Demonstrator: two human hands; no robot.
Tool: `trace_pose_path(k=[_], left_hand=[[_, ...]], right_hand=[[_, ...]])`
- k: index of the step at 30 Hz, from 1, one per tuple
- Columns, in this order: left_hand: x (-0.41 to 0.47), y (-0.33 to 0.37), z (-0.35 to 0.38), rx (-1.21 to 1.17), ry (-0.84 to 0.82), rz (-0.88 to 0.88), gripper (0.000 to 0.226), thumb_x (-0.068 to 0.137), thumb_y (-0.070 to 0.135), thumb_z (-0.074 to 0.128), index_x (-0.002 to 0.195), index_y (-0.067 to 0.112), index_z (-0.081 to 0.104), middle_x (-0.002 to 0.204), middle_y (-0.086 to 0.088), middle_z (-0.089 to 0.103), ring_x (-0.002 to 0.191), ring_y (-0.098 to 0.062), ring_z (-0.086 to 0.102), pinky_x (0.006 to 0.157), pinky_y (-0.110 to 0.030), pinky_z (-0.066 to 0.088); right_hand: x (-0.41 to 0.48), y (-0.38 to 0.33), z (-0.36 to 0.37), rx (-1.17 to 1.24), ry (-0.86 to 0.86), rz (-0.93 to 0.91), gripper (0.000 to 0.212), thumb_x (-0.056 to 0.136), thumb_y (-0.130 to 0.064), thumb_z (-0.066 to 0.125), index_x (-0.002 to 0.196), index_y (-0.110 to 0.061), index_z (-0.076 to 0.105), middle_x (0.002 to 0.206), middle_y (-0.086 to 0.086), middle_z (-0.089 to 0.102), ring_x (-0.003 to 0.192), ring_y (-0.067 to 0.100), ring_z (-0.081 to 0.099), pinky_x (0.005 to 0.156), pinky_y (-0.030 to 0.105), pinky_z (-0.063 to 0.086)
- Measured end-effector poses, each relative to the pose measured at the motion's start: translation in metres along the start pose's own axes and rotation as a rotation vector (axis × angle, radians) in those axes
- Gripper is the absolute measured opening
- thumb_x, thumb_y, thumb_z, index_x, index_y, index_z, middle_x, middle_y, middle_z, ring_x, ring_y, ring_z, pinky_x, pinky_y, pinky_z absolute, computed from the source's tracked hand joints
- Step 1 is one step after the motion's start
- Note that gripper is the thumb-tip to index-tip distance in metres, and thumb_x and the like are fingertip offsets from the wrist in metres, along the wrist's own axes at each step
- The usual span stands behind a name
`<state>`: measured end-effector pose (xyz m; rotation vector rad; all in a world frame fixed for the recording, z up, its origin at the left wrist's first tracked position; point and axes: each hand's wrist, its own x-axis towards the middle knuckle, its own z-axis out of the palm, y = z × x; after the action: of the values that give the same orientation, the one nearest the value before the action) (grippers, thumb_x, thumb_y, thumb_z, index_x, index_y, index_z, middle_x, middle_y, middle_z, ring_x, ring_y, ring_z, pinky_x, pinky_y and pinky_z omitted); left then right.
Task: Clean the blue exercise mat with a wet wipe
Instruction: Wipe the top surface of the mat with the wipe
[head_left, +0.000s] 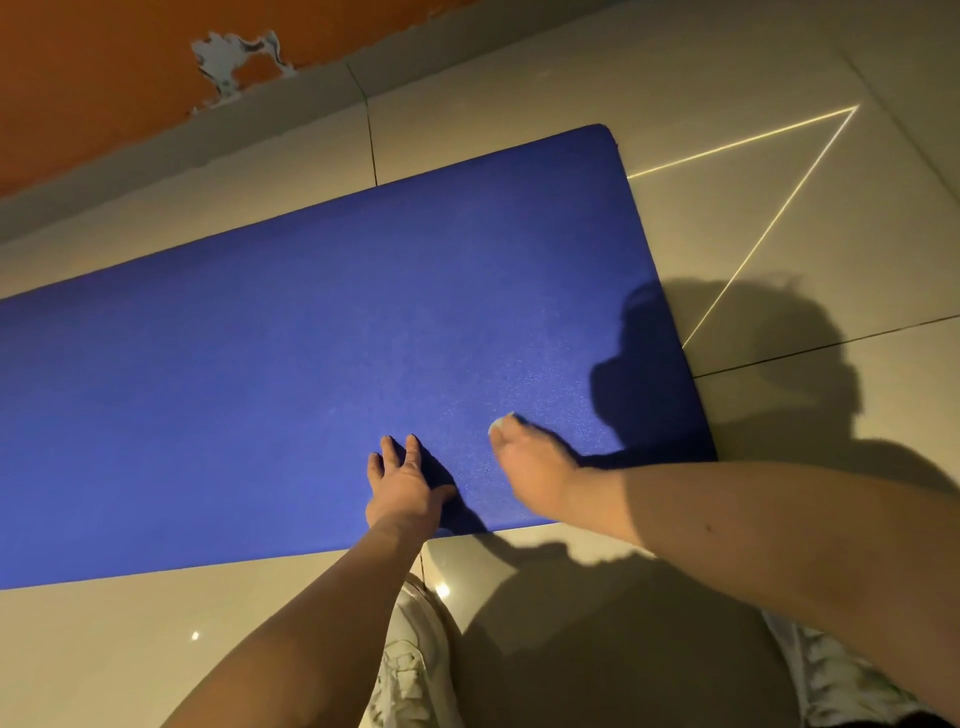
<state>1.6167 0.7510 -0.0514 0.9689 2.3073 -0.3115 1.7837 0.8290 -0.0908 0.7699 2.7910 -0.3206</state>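
The blue exercise mat (322, 332) lies flat on the tiled floor, running from the left edge to a rounded far corner at the upper right. My left hand (402, 483) rests flat on the mat near its front edge, fingers spread. Just to its right, my right hand (530, 467) presses down on the mat with its fingers curled round a small white wet wipe (501, 422). Only a bit of the wipe peeks out past the fingers; the remainder is hidden under the hand.
Beige floor tiles (779, 218) surround the mat. An orange wall (104, 78) with chipped paint stands behind it. White shoes (410, 654) sit on the floor below my arms, close to the mat's front edge. Shadows fall across the mat's right end.
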Motion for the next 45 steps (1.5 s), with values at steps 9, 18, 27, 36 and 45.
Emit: trace_pose_path(k=[9, 18, 27, 36, 45], left_hand=[[0.003, 0.001, 0.000, 0.016, -0.017, -0.001, 0.091, 0.095, 0.044, 0.063, 0.160, 0.032, 0.000, 0.166, 0.005, -0.017, 0.153, -0.024, -0.013, 0.105, -0.048, 0.042], [0.012, 0.002, 0.004, 0.080, 0.016, -0.008, 0.090, 0.094, 0.046, 0.063, 0.159, 0.031, 0.004, 0.164, 0.004, -0.012, 0.152, -0.027, -0.008, 0.094, -0.046, 0.048], [0.013, -0.003, 0.006, 0.140, 0.049, 0.032, 0.089, 0.091, 0.054, 0.063, 0.157, 0.032, 0.008, 0.162, 0.004, -0.005, 0.149, -0.027, 0.000, 0.074, -0.039, 0.045], [0.009, -0.019, 0.012, 0.004, 0.064, 0.102, 0.087, 0.089, 0.052, 0.066, 0.158, 0.027, 0.019, 0.163, 0.002, 0.008, 0.150, -0.026, 0.002, 0.106, -0.053, 0.041], [-0.011, -0.046, 0.021, -0.053, 0.092, 0.080, 0.075, 0.093, 0.050, 0.060, 0.155, 0.025, 0.025, 0.157, -0.004, 0.020, 0.145, -0.029, 0.013, 0.099, -0.051, 0.046]], right_hand=[[-0.026, 0.045, -0.011, 0.149, 0.079, 0.163, 0.049, 0.082, 0.008, 0.051, 0.126, -0.014, 0.048, 0.120, 0.008, 0.049, 0.105, 0.027, 0.057, 0.080, 0.034, 0.039], [-0.037, 0.049, 0.001, -0.107, -0.124, 0.160, 0.012, 0.089, -0.018, 0.055, 0.100, -0.016, 0.058, 0.098, 0.012, 0.045, 0.098, 0.021, 0.048, 0.078, 0.024, 0.039], [-0.035, 0.009, -0.004, 0.229, 0.039, 0.442, 0.033, 0.093, -0.003, 0.044, 0.123, -0.009, 0.055, 0.121, 0.012, 0.049, 0.109, 0.024, 0.050, 0.086, 0.026, 0.045], [-0.026, -0.100, 0.016, 0.443, 0.135, 0.293, 0.045, 0.101, -0.001, 0.034, 0.145, -0.001, 0.040, 0.143, 0.015, 0.041, 0.122, 0.035, 0.048, 0.108, 0.043, 0.034], [-0.106, -0.013, 0.029, 0.409, 0.315, 0.646, 0.037, 0.077, 0.000, 0.066, 0.111, -0.016, 0.065, 0.098, 0.008, 0.059, 0.082, 0.028, 0.060, 0.066, 0.033, 0.043]])
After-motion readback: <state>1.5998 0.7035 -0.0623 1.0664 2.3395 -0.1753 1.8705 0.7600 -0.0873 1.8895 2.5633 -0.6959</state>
